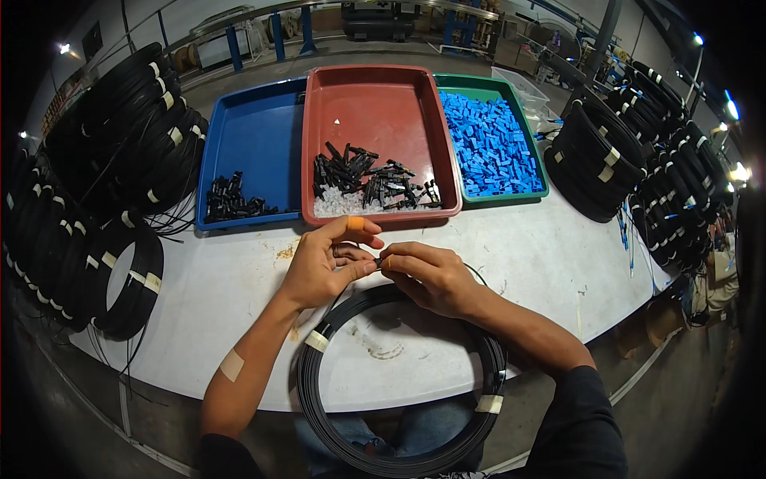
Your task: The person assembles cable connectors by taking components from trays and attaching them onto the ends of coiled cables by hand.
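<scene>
Black cable coils (112, 144), bound with pale tape, are stacked at the far left, with one smaller coil (152, 263) propped on its edge in front of them. Next, on the white table (550, 271), stands a blue tray (255, 132), a heap of black connector parts (231, 199) in its near end. Below it the person's left forearm, a beige patch (232, 366) on the skin, reaches up to the left hand (322, 262), whose thumb and fingers pinch a small black piece (378, 263); an orange band (355, 224) wraps one finger. Behind the hands a red tray (383, 104) holds slim black parts (343, 168) and clear plastic bits (339, 205) along its near side. In front of the person, the taped cable coil (308, 379) rests partly on the table, its lower part past the edge over the lap. The right hand (435, 275) grips the same black piece, fingertips meeting the left's just above the coil; the piece is too covered to identify. To the right, a green tray (540, 172) brims with blue connectors (491, 148), beside an upright black coil (594, 160) and further stacked coils (678, 176).
</scene>
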The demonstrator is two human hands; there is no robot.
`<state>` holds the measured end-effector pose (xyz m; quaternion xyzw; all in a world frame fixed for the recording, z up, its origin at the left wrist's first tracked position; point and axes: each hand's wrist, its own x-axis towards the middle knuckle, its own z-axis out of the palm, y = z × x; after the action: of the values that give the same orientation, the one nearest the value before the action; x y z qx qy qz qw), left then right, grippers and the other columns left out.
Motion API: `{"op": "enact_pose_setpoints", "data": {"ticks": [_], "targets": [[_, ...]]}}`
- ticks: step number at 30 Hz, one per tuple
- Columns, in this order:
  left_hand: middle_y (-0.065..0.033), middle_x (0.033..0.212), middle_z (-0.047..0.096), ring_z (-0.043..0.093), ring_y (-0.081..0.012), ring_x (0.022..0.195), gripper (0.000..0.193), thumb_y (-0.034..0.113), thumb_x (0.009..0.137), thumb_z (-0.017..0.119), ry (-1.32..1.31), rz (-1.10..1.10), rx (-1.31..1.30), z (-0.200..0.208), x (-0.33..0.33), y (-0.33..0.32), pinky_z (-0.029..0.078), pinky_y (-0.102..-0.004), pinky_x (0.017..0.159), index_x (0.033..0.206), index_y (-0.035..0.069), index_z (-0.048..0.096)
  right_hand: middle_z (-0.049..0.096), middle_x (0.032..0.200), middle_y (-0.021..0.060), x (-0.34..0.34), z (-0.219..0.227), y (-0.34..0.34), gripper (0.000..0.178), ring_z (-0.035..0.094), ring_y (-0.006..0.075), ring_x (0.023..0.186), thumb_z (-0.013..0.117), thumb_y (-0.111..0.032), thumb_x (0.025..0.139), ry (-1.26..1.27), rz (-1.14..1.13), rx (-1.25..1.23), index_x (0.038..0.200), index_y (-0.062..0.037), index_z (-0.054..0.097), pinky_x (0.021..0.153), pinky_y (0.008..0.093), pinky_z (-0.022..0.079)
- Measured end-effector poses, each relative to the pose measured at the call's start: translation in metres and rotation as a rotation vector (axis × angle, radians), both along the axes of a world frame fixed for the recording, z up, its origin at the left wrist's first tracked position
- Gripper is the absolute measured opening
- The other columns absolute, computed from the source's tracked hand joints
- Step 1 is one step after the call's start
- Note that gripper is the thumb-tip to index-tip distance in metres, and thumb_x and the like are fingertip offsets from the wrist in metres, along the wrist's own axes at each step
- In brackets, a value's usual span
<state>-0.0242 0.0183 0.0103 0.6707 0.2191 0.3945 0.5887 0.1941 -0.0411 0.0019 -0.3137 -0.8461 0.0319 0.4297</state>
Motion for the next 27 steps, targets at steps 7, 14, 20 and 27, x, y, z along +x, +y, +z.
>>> {"op": "enact_pose_setpoints", "data": {"ticks": [7, 14, 20, 27], "targets": [[-0.0090, 0.108, 0.069, 0.069, -0.0170, 0.104, 0.043, -0.013, 0.078, 0.075, 0.216, 0.011, 0.015, -0.005, -0.004, 0.002, 0.058, -0.0299, 0.092, 0.118, -0.001, 0.062, 0.068, 0.111, 0.0161, 0.001, 0.003, 0.002, 0.021, 0.072, 0.0323, 0.088, 0.073, -0.001, 0.085, -0.001, 0.019, -0.037, 0.105, -0.0011, 0.067, 0.074, 0.0376, 0.060], [-0.0126, 0.104, 0.073, 0.072, -0.0195, 0.103, 0.039, -0.012, 0.078, 0.076, 0.191, 0.228, 0.234, -0.007, 0.001, -0.009, 0.058, -0.0298, 0.090, 0.114, -0.002, 0.065, 0.068, 0.113, 0.0127, 0.002, 0.002, 0.000, 0.018, 0.073, 0.0246, 0.086, 0.075, 0.004, 0.081, 0.041, -0.049, -0.169, 0.097, -0.0036, 0.070, 0.069, 0.0318, 0.061], [-0.0148, 0.103, 0.076, 0.076, -0.0221, 0.095, 0.037, -0.006, 0.075, 0.079, 0.188, 0.292, 0.460, -0.006, 0.001, -0.011, 0.060, -0.0288, 0.085, 0.110, -0.001, 0.067, 0.068, 0.109, 0.0129, 0.003, -0.001, 0.002, 0.020, 0.072, 0.0307, 0.089, 0.075, 0.003, 0.080, 0.028, -0.029, -0.160, 0.097, -0.0029, 0.068, 0.074, 0.0364, 0.060], [-0.0163, 0.101, 0.076, 0.075, -0.0223, 0.094, 0.040, -0.008, 0.075, 0.078, 0.095, 0.183, 0.280, -0.004, 0.000, -0.013, 0.059, -0.0316, 0.090, 0.113, -0.005, 0.066, 0.068, 0.108, 0.0131, 0.002, 0.000, 0.001, 0.020, 0.071, 0.0316, 0.088, 0.074, 0.005, 0.079, 0.027, -0.011, -0.131, 0.097, -0.0005, 0.068, 0.075, 0.0372, 0.060]]}}
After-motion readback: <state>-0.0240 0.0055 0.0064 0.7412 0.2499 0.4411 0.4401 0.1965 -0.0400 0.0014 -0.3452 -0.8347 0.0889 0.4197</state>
